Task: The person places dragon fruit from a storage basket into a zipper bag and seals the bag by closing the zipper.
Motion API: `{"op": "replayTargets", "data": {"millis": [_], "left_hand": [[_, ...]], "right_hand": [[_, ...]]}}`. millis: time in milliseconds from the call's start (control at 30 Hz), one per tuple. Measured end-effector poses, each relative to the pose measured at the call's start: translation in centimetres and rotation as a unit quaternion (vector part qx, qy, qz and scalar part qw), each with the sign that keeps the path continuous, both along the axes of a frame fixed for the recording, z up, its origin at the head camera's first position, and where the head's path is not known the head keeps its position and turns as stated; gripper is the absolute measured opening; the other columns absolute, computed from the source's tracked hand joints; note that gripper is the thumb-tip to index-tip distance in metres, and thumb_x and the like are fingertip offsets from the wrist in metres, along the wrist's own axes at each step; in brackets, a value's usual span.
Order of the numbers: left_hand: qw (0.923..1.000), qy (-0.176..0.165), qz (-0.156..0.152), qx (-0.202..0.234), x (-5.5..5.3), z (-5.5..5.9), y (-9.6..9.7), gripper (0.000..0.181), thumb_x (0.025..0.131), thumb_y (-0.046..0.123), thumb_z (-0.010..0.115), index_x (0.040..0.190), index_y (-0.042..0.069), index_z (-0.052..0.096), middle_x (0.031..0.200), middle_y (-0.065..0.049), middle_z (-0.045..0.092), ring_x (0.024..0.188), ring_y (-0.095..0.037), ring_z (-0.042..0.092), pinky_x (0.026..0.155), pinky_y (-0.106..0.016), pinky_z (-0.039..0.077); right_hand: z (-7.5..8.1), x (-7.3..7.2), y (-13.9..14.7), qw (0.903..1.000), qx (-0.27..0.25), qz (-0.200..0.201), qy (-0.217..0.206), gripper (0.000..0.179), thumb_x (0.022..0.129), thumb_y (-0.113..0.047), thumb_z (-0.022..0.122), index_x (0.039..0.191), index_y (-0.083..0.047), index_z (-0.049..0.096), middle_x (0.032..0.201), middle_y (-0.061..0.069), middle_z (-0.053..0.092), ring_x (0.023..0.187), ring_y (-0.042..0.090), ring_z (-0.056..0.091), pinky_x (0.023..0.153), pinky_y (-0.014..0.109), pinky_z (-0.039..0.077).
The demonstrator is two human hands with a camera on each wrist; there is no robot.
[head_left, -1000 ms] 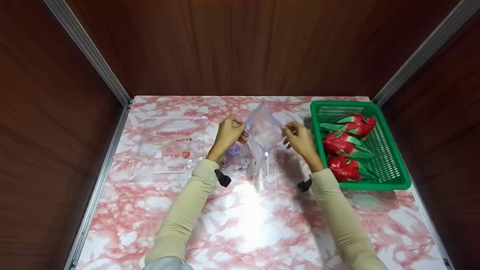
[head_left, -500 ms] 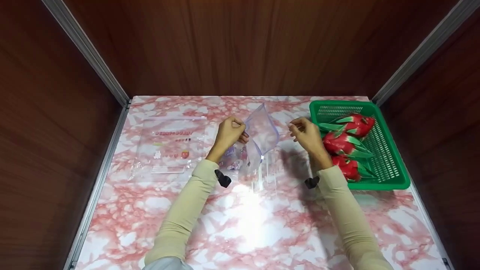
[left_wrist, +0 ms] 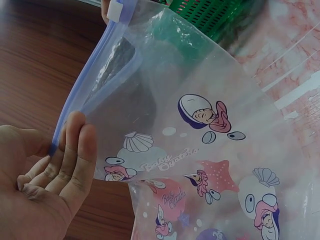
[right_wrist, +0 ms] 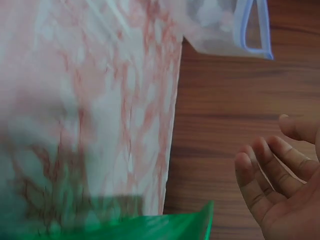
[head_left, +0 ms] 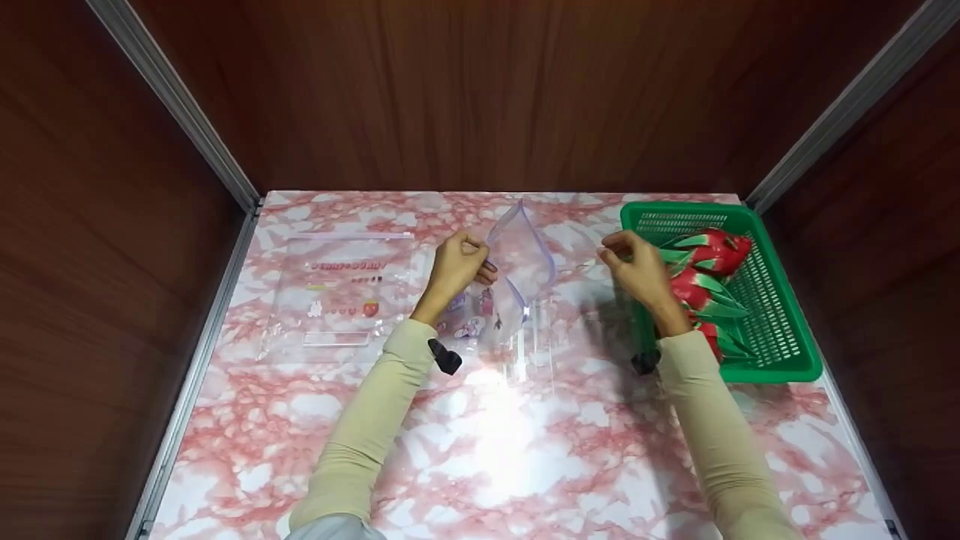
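Note:
A clear zip bag with a lilac zip edge and printed baby oysters, shells and a starfish stands with its mouth spread apart. My left hand pinches the zip edge on its left side; in the left wrist view the left hand has thumb and fingers on that edge. My right hand is away from the bag, over the left rim of the green basket. Nothing shows between its loosely bent fingers. Red dragon fruits with green leaves lie in the basket, partly hidden by the right hand.
Another clear zip bag with red lettering lies flat on the left of the red-and-white marbled table. Brown wood panels enclose the table at the back and sides.
My right hand has let go of the bag's right edge and moved right to the basket. The left hand stays in place on the bag, whose mouth remains spread.

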State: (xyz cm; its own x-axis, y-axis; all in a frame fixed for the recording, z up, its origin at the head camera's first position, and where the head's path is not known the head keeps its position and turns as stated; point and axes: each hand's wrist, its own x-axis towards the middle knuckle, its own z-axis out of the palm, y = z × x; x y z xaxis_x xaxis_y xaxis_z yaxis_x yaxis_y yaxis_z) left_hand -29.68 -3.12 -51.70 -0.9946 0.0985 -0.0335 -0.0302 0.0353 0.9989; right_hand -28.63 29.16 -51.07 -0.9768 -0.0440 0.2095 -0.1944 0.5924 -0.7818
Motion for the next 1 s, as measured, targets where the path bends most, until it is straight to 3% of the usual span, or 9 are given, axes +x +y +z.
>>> {"op": "replayTargets", "data": {"millis": [333,533,600,700,800,1000], "left_hand": [[1.0,0.004,0.003,0.005,0.0,0.2,-0.2,0.005,0.101,0.003,0.06,0.104,-0.002,0.06,0.071,-0.013,0.075,0.054,-0.014,0.073,0.058,-0.033,0.067],[1.0,0.007,0.005,0.003,0.0,0.1,-0.2,0.006,0.102,0.002,0.06,0.104,-0.003,0.059,0.07,-0.012,0.075,0.054,-0.014,0.073,0.058,-0.032,0.066],[0.9999,0.01,0.004,0.004,0.0,0.1,-0.2,0.005,0.102,0.002,0.059,0.104,-0.002,0.059,0.069,-0.011,0.075,0.054,-0.014,0.073,0.058,-0.033,0.066],[0.9999,0.012,0.004,0.006,0.0,0.1,-0.2,0.003,0.102,0.002,0.059,0.103,-0.001,0.059,0.068,-0.01,0.074,0.054,-0.014,0.073,0.058,-0.033,0.066],[0.9999,0.011,0.004,0.009,0.0,0.1,-0.3,0.004,0.102,0.002,0.059,0.103,-0.001,0.059,0.068,-0.009,0.074,0.054,-0.014,0.073,0.058,-0.033,0.066],[0.9999,0.005,0.006,0.007,0.1,0.3,-0.5,0.004,0.102,0.002,0.06,0.104,-0.002,0.059,0.07,-0.011,0.075,0.054,-0.014,0.073,0.058,-0.032,0.066]], "right_hand": [[0.6,0.1,2.1,0.9998,-0.007,0.016,0.005,0.027,0.102,-0.007,0.069,0.126,0.004,0.07,0.124,0.026,0.07,0.11,0.032,0.064,0.078,0.009,0.048],[1.3,0.2,3.0,0.9996,0.026,0.007,-0.005,0.032,0.103,-0.013,0.07,0.129,0.005,0.067,0.128,0.025,0.067,0.115,0.033,0.063,0.081,0.008,0.045],[1.5,0.2,3.4,0.9993,0.037,0.003,-0.01,0.033,0.103,-0.015,0.07,0.13,0.004,0.066,0.13,0.024,0.066,0.117,0.035,0.063,0.086,0.016,0.049],[1.7,0.2,3.8,0.9988,0.047,0.001,-0.012,0.034,0.103,-0.016,0.07,0.131,0.003,0.065,0.132,0.024,0.065,0.122,0.039,0.061,0.098,0.037,0.054],[1.8,0.0,4.3,0.9986,0.052,0.008,-0.007,0.035,0.103,-0.014,0.07,0.132,0.006,0.064,0.133,0.027,0.064,0.126,0.045,0.06,0.106,0.057,0.05],[2.0,-0.3,5.3,0.9966,0.081,0.009,0.01,0.038,0.1,-0.011,0.074,0.131,0.008,0.064,0.133,0.029,0.064,0.127,0.046,0.057,0.114,0.062,0.044]]}}
